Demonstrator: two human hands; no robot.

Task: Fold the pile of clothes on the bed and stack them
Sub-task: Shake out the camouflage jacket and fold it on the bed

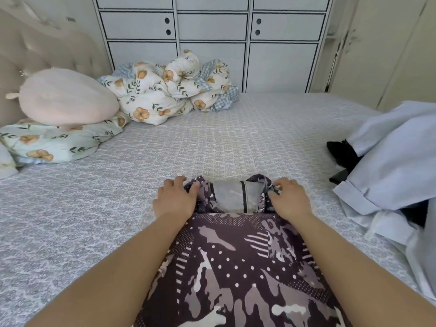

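Note:
A dark brown garment with a grey camouflage and dot print (pixel 238 267) lies on the bed (pixel 165 156) in front of me, stretching from the bottom edge up to my hands. Its far end is turned over, showing a grey inner side with a black stripe (pixel 236 197). My left hand (pixel 175 199) pinches the far left corner of that end. My right hand (pixel 289 199) pinches the far right corner. A pile of pale blue and white clothes (pixel 396 166) with a black item (pixel 342 154) under it lies at the right edge.
A crumpled floral duvet (pixel 169 88) sits at the head of the bed beside a pink plush pillow (pixel 66 97) on a floral pillow (pixel 52 142). White cabinet doors (pixel 212 31) stand behind, and a padded headboard (pixel 30 48) is at the left.

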